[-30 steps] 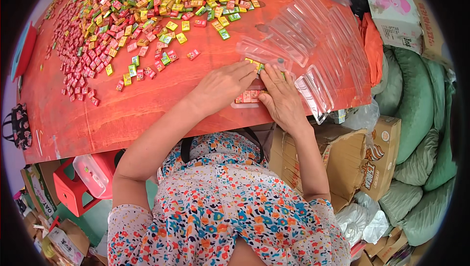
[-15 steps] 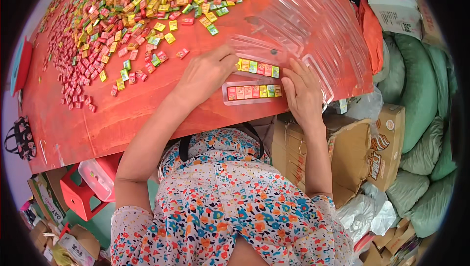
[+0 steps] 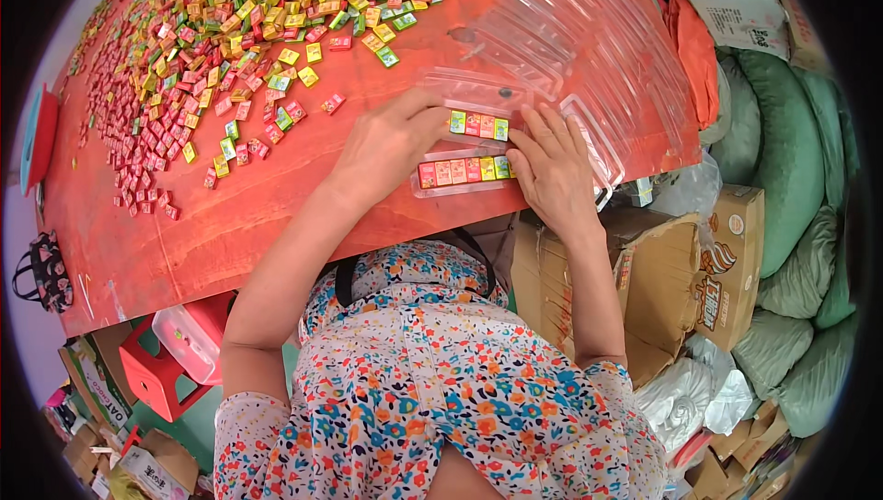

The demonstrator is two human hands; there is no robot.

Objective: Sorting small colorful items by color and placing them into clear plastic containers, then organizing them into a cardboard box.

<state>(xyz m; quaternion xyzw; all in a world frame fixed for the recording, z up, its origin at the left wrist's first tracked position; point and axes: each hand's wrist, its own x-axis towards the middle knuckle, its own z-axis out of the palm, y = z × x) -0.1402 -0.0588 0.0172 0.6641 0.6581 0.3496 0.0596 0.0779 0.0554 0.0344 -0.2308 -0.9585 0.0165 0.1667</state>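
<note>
A straight row of small red, green and yellow boxes (image 3: pixel 478 126) lies between my hands. My left hand (image 3: pixel 391 139) has its fingers bent and closed at the row's left end. At the right end are the fingertips of my right hand (image 3: pixel 555 169), pressed against the boxes. The fingers hide both end boxes. Just nearer to me, a second row of small boxes (image 3: pixel 457 172) sits in a clear plastic tray (image 3: pixel 432 193); my right fingers cover its right end. Another clear tray (image 3: pixel 460 86) lies just beyond the held row.
A large pile of loose small boxes (image 3: pixel 230 40) spreads over the far left of the red table (image 3: pixel 276 196). Clear plastic trays (image 3: pixel 589 49) overlap at the far right. Below the table's right edge stands an open cardboard box (image 3: pixel 662 288), beside green sacks (image 3: pixel 782 150).
Both hands have come closer together around the upper row, so fewer of its boxes show. My right hand has shifted left and now covers the near row's right end.
</note>
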